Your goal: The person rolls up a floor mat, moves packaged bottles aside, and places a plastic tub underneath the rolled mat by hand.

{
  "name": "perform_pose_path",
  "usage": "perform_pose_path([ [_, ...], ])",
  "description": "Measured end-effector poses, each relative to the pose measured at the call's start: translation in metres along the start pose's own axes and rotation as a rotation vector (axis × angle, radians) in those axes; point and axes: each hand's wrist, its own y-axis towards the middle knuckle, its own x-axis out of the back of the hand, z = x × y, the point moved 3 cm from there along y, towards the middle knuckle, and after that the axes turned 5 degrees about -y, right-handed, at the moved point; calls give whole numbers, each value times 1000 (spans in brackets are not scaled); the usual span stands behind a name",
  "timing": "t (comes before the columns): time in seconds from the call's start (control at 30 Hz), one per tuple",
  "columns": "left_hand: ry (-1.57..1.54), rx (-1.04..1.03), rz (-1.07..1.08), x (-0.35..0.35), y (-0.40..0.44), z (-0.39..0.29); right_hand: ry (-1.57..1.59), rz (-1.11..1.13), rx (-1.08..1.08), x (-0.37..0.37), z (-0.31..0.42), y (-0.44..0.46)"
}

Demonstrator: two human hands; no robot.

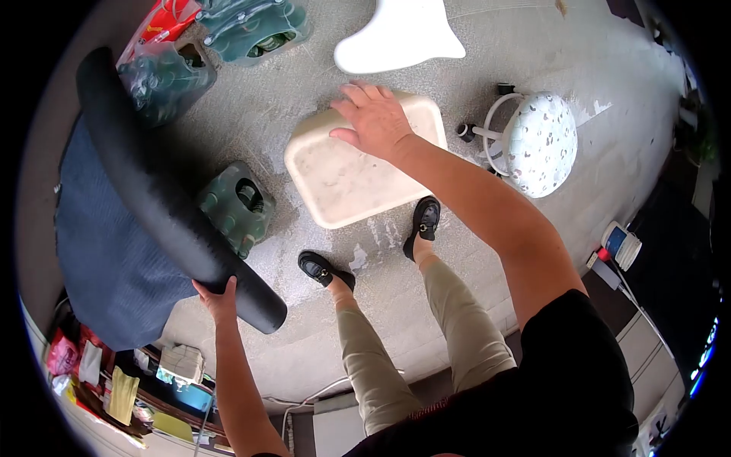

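Observation:
On the left, a long black roll of matting [171,206] slants across the view, with a dark blue ribbed sheet [114,236] hanging beside it. My left hand [219,302] grips the roll near its lower end, thumb on its side; some of the fingers are hidden. A cream plastic tub-like piece [358,179] with rounded corners rests on the floor in front of my feet. Over its far edge is my right hand [373,120], fingers spread and nothing held. Whether that palm presses on the tub cannot be made out.
Green shrink-wrapped bottle packs [236,209] stand beside and beyond the roll. A white curved panel [400,38] lies at the top. To the right is a wheeled stool [541,145] with a patterned seat. Cluttered shelves [137,388] fill the lower left.

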Motion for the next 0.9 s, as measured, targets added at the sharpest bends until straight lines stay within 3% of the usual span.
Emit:
perform_pose_path([
  [0.07,-4,6,-12,-1,2,3,-46,13,-25,-17,-28,53],
  [0.13,-79,-15,-32,-11,1,4,-387,191,30,-43,-57,90],
  [0.17,-46,-6,-31,-3,1,6,-386,192,30,-47,-62,92],
  [0.23,-73,-55,-44,-3,5,12,-508,474,28,-54,-75,103],
  [0.4,-149,-97,-15,-4,9,21,-532,543,12,-42,-113,90],
  [0.47,-94,-43,-25,-3,2,4,-605,492,-124,-40,-151,86],
  [0.6,-78,-88,-33,-4,8,15,-650,561,-717,-6,-215,79],
  [0.7,-26,-19,-34,-3,7,16,-879,445,-452,-6,-243,41],
  [0.77,0,-33,-35,-3,9,15,-668,391,-290,-21,-230,13],
  [0.87,22,52,-35,-2,4,0,-234,120,-131,4,-137,-46],
  [0.9,28,45,-8,-1,4,-4,-170,147,-99,6,-107,-69],
])
